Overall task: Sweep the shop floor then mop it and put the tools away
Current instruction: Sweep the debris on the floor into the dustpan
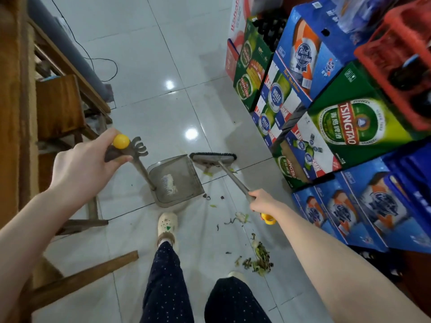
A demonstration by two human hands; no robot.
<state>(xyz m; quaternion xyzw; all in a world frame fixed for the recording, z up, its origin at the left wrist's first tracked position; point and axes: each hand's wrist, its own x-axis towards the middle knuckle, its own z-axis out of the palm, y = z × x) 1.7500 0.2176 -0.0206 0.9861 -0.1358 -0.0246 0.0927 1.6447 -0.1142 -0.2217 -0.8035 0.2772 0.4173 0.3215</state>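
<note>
Over the tiled floor [163, 54], left hand [91, 164] grips the dustpan [177, 180] handle, right hand [261, 201] grips the broom [213, 158] shaft, its head just beside the pan mouth. Sweeping looks partway: scraps [258, 259] lie near the feet [167, 226], uncollected; mopping and putting away seem left.

The left hand [86, 164] covers the top of the dustpan [184, 173] handle, so the grip beneath its fingers [106, 136] cannot be seen. Just right of the dustpan, the broom [213, 158] shows only the back of its head, and the bristles are mostly hidden. The right hand [263, 202] wraps the shaft, and its wrist hides part of the yellow end cap [268, 219]. The label [169, 184] inside the dustpan is worn and unreadable. The litter [258, 259] nearer the person than the dustpan is too small to identify. A second shoe [235, 275] sits almost wholly behind a knee [233, 297]. Far right of the dustpan the red crate [396, 54] runs off the edge. Far left, the wooden furniture [14, 101] is also cut off.
</note>
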